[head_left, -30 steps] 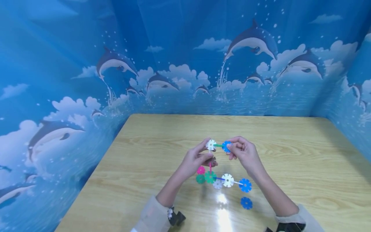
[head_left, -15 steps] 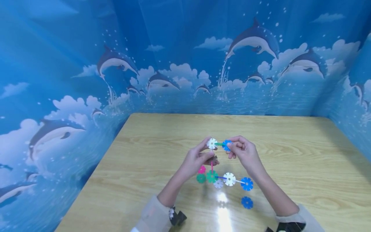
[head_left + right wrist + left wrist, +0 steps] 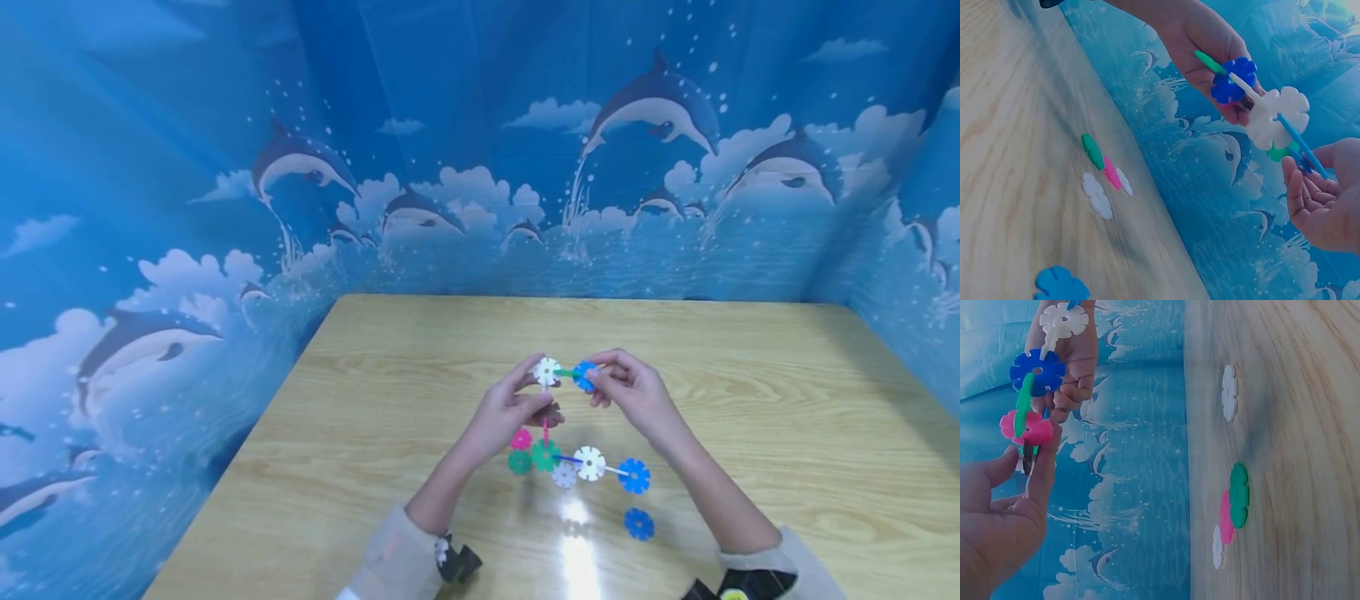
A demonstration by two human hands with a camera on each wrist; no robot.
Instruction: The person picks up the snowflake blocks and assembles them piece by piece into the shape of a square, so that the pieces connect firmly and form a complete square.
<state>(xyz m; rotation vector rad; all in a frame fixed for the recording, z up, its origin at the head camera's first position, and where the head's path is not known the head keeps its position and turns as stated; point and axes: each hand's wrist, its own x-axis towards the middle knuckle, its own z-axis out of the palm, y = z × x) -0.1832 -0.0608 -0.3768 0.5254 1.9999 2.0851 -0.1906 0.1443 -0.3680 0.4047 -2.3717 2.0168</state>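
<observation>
Both hands hold a linked chain of notched snowflake discs above the table. My left hand (image 3: 510, 410) grips it between thumb and fingers at the left side, where a brown disc (image 3: 1027, 457) shows edge-on. At the top end, my right hand (image 3: 637, 398) pinches a blue disc (image 3: 583, 377). An edge-on green disc (image 3: 566, 373) joins that one to a white disc (image 3: 547, 372). Below the left hand the chain runs through a pink disc (image 3: 1025, 428), a green disc (image 3: 545, 456) and a white disc (image 3: 590, 463) to a blue end disc (image 3: 634, 476).
Loose discs lie on the wooden table (image 3: 360, 467) beneath the chain: pink (image 3: 521, 438), green (image 3: 520, 462), pale white (image 3: 564, 475) and blue (image 3: 639, 524). Another small white disc (image 3: 1217, 547) appears in the left wrist view. A dolphin-print curtain (image 3: 450, 125) stands behind the table.
</observation>
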